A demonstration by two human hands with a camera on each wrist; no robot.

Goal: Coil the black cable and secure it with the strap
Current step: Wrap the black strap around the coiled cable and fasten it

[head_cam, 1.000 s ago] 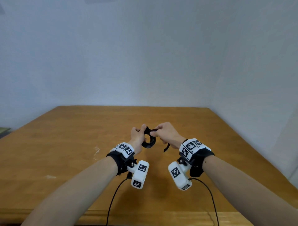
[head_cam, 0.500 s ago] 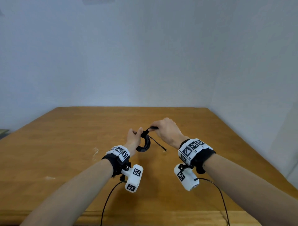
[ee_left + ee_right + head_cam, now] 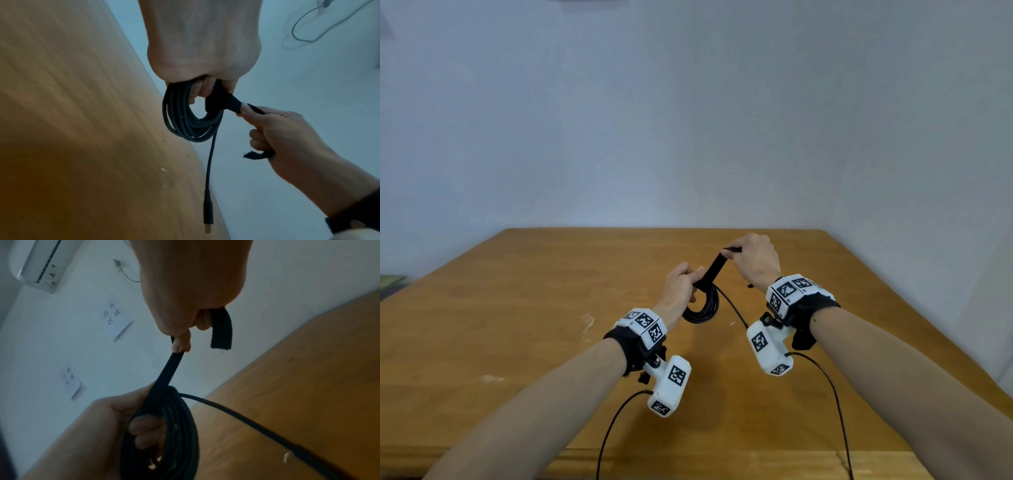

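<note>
While my left hand (image 3: 679, 286) curls around the top of the coiled black cable (image 3: 703, 308), I keep the loops bunched together above the wooden table (image 3: 517, 325), clear of its surface. My fingers pass through the middle of the coil and the thumb closes over it, which the right wrist view shows from below, with the fingertips (image 3: 144, 425) poking out inside the ring. From the coil one loose tail hangs down, ending in a plug (image 3: 208, 216) that dangles free (the left wrist view catches its metal tip).

With my right hand (image 3: 755, 262) raised higher and further from me than the left, I pinch the black strap (image 3: 714, 269) between thumb and curled fingers. It runs taut and slanting from my grip down to the bundle, where it is wrapped around the loops just beside my left thumb. Its short free end (image 3: 222, 332) sticks out past my right fingers and hangs limp.

Both wrists wear black bands with white marker blocks (image 3: 643, 322), and thin leads trail from them toward the near table edge. Behind the table stands a plain pale wall (image 3: 688, 120).
</note>
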